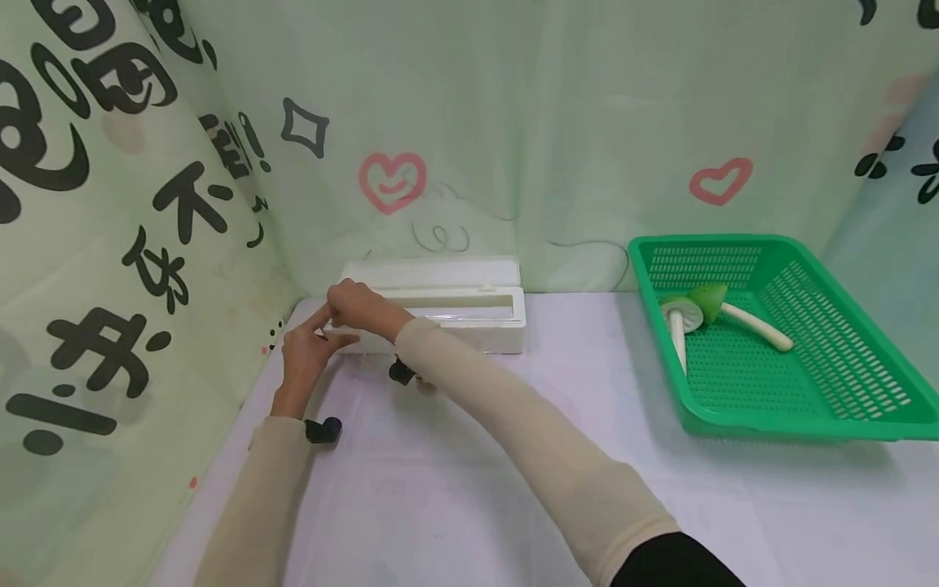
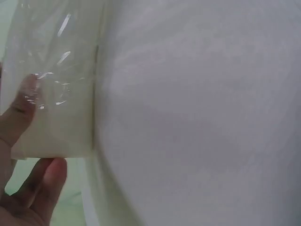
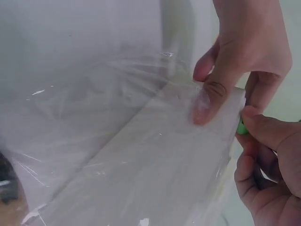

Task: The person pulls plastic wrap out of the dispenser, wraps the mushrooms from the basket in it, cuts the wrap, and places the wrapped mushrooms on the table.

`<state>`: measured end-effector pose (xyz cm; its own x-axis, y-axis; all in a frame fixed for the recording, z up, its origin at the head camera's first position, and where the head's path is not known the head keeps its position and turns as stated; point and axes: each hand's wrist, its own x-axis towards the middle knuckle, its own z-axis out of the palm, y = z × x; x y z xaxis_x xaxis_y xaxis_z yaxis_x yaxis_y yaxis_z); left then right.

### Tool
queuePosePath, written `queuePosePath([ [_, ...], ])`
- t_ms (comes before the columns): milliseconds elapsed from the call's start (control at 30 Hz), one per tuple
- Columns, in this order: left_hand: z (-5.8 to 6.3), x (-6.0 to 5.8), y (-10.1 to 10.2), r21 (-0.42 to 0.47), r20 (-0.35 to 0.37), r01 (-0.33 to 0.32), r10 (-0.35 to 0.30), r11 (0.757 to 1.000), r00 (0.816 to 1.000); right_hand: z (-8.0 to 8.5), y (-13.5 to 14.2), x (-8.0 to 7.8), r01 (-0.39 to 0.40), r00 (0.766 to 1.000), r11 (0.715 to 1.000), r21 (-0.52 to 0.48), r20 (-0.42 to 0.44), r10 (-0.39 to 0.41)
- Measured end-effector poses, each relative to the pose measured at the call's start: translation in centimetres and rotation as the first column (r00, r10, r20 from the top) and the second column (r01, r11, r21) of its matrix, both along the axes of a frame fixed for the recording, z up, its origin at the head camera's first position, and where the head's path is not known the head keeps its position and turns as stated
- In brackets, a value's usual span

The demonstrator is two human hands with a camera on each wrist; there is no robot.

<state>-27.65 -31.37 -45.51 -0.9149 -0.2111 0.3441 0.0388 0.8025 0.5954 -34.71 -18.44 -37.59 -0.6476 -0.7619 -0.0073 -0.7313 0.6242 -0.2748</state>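
A white cling film dispenser (image 1: 484,336) stands at the back of the table, its long lid (image 1: 440,270) raised behind it. My left hand (image 1: 305,352) grips the dispenser's left end, with the thumb on the front face over clear film (image 2: 59,70) and the fingers at the end. Beside it, my right hand (image 1: 369,310) reaches across to the same end. In the right wrist view its thumb and index finger pinch a small green slider (image 3: 241,127) at the dispenser's edge. Loose, wrinkled cling film (image 3: 108,117) hangs over the front.
On the right is a green plastic basket (image 1: 763,426) holding green-capped, white-stemmed mushrooms (image 1: 756,326). A pale green curtain (image 1: 572,122) with drawings and writing borders the back and left of the white-covered table (image 1: 455,489).
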Motion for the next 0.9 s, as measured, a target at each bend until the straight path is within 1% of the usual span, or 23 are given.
queuePosePath([
  [67, 0.2, 0.3, -0.3, 0.001, 0.035, 0.030, -0.030, 1.000, 0.999, 0.3, 0.0, 0.1, -0.003, 1.000, 1.000, 0.009, 0.028, 0.003],
  [100, 0.3, 0.3, -0.5, 0.005, 0.064, 0.049, -0.049, 0.999, 0.997, 0.4, 0.0, 0.2, -0.004, 0.999, 1.000, 0.007, 0.038, 0.004],
  [133, 0.7, 0.3, -0.7, 0.013, 0.093, 0.072, -0.073, 0.997, 0.993, 0.6, 0.2, 0.2, -0.006, 0.999, 1.000, 0.000, 0.042, 0.006],
  [200, 1.3, 0.2, -1.1, 0.038, 0.158, 0.112, -0.116, 0.993, 0.981, 1.0, 0.4, 0.3, -0.005, 0.998, 1.000, -0.016, 0.058, 0.005],
  [300, 2.0, 0.4, -1.3, 0.089, 0.262, 0.124, -0.143, 0.988, 0.954, 1.0, 0.8, 0.3, -0.006, 0.996, 0.999, -0.043, 0.089, 0.010],
  [367, 2.2, 0.7, -1.2, 0.133, 0.304, 0.132, -0.167, 0.982, 0.938, 0.9, 0.9, 0.5, -0.006, 0.995, 0.998, -0.061, 0.103, 0.012],
  [433, 2.4, 1.0, -1.3, 0.207, 0.324, 0.149, -0.211, 0.967, 0.922, 0.7, 1.0, 0.5, -0.012, 0.995, 0.997, -0.073, 0.098, 0.019],
  [500, 2.6, 1.3, -1.5, 0.284, 0.323, 0.182, -0.273, 0.941, 0.906, 0.8, 1.2, 0.6, -0.016, 0.996, 0.997, -0.081, 0.086, 0.022],
  [567, 2.7, 1.5, -1.6, 0.348, 0.315, 0.199, -0.315, 0.916, 0.895, 0.9, 1.3, 0.7, -0.016, 0.996, 0.996, -0.088, 0.081, 0.023],
  [600, 2.8, 1.4, -1.6, 0.361, 0.314, 0.197, -0.318, 0.911, 0.895, 1.0, 1.3, 0.7, -0.015, 0.996, 0.996, -0.085, 0.084, 0.022],
  [633, 2.8, 1.4, -1.4, 0.357, 0.315, 0.191, -0.310, 0.914, 0.897, 1.0, 1.3, 0.7, -0.013, 0.996, 0.996, -0.084, 0.087, 0.021],
  [667, 2.8, 1.3, -1.2, 0.335, 0.318, 0.181, -0.292, 0.925, 0.902, 1.0, 1.3, 0.7, -0.012, 0.996, 0.996, -0.083, 0.090, 0.019],
  [767, 2.7, 0.9, -0.2, 0.262, 0.302, 0.127, -0.206, 0.957, 0.931, 1.0, 1.3, 0.5, -0.002, 0.996, 0.996, -0.084, 0.089, 0.010],
  [833, 2.5, 0.5, 0.5, 0.201, 0.259, 0.106, -0.158, 0.974, 0.953, 1.0, 1.2, 0.4, 0.001, 0.997, 0.996, -0.089, 0.073, 0.006],
  [900, 2.3, 0.2, 1.1, 0.153, 0.202, 0.081, -0.111, 0.985, 0.973, 1.1, 1.2, 0.3, -0.001, 0.998, 0.996, -0.089, 0.057, 0.006],
])
